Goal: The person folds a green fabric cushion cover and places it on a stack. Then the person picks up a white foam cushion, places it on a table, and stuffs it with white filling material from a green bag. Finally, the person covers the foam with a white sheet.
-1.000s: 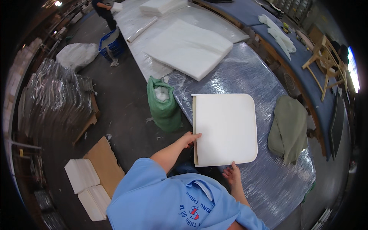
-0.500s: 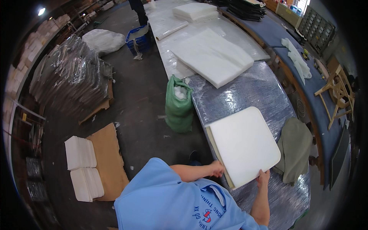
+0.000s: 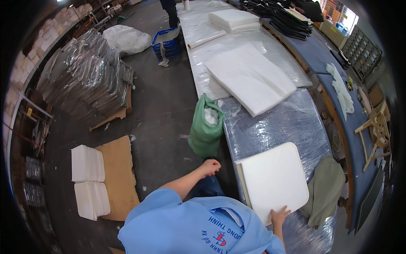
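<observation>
Fingers (image 3: 282, 210) of the right hand (image 3: 279, 216) lie spread and flat on the near corner of the white foam seat pad (image 3: 275, 181), pressing it down. Left hand (image 3: 210, 167) hangs free off the table's left edge, loosely curled, holding nothing, just above the green sack (image 3: 205, 129).

The pad lies at the near end of the long worktable (image 3: 279, 122), on its plastic-wrapped surface, slightly skewed, with its left side close to the table's left edge. An olive cloth (image 3: 325, 190) lies just beside it at the right edge.

Risk, as a judgement: only one hand controls the pad. The wrap looks slick, so a push toward the left edge could slide the pad off onto the floor, or pivot it about the pressed corner.

Concealed: the blue shirt (image 3: 194, 226) covers the pad's nearest edge and both upper arms. The sack's contents are hard to make out. A second white slab (image 3: 249, 78) lies farther up the table.
</observation>
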Demonstrator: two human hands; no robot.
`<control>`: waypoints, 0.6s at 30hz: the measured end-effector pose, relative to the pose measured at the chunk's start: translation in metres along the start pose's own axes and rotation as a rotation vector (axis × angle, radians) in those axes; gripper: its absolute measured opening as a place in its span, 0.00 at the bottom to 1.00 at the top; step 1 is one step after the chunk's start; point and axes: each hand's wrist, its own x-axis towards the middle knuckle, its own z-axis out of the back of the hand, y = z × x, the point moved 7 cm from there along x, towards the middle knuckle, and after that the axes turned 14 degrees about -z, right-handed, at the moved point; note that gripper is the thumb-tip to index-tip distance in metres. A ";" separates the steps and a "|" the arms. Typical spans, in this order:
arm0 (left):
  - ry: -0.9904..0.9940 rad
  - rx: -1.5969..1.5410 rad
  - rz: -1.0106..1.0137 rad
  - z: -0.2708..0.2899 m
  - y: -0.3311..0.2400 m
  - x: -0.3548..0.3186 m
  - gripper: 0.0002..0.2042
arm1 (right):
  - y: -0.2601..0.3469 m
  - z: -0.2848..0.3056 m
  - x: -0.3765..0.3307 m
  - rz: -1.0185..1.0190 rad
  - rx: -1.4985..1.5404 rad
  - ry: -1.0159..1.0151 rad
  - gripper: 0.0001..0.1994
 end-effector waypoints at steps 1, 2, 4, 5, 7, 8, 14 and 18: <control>-0.056 -0.050 0.032 0.025 0.000 0.009 0.14 | 0.001 0.000 0.000 -0.027 -0.035 0.007 0.55; -0.097 -0.063 0.037 0.049 -0.005 0.024 0.12 | 0.007 0.001 0.003 -0.044 -0.095 -0.023 0.54; -0.215 -0.116 0.044 0.095 -0.010 0.056 0.09 | 0.014 0.005 0.006 -0.092 -0.237 -0.071 0.53; -0.255 -0.198 -0.010 0.118 -0.017 0.074 0.10 | 0.024 0.003 0.008 -0.144 -0.152 -0.054 0.50; -0.448 -0.076 0.012 0.171 -0.022 0.104 0.15 | 0.053 -0.005 0.004 -0.235 0.005 -0.001 0.45; -0.561 0.073 -0.006 0.194 -0.028 0.119 0.19 | 0.075 -0.003 0.005 -0.154 0.132 -0.047 0.40; -0.563 0.241 0.181 0.215 -0.072 0.200 0.27 | 0.242 -0.049 -0.059 0.217 0.264 -0.047 0.28; -0.460 0.464 0.177 0.263 -0.047 0.224 0.23 | 0.353 -0.076 -0.128 0.363 0.420 0.317 0.25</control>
